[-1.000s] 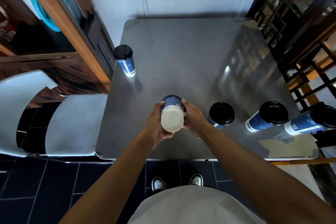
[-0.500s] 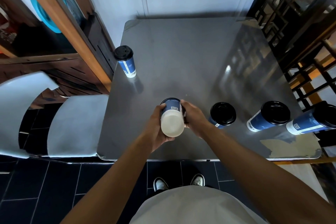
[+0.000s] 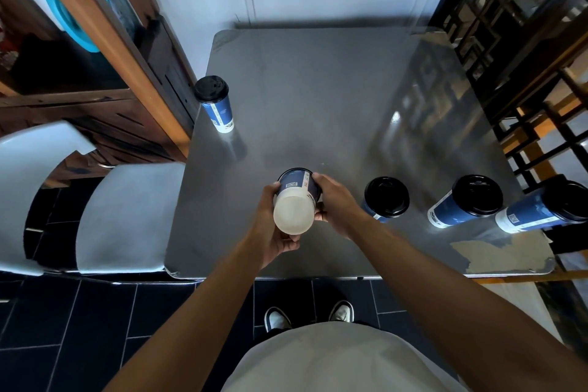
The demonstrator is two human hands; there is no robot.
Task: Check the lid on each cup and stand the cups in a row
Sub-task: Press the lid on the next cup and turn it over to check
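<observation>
Both hands hold one blue paper cup (image 3: 294,200) upside down over the near middle of the grey table (image 3: 318,89); its pale base faces me and its lid end points down, hidden. My left hand (image 3: 273,226) grips the cup's left side and base. My right hand (image 3: 334,200) grips its right side. One lidded blue cup (image 3: 216,103) stands upright at the table's left edge. Three more blue cups with black lids (image 3: 386,199) (image 3: 464,205) (image 3: 547,210) stand in a line along the near right.
A white chair (image 3: 121,216) sits left of the table, with a wooden cabinet (image 3: 95,41) behind it. A dark lattice screen (image 3: 509,25) borders the right side. A worn patch (image 3: 499,254) marks the table's near right corner. My shoes (image 3: 308,315) are on dark floor tiles.
The upturned cup has tilted slightly in my hands, its base turning a little more toward me. The other cups have stayed put.
</observation>
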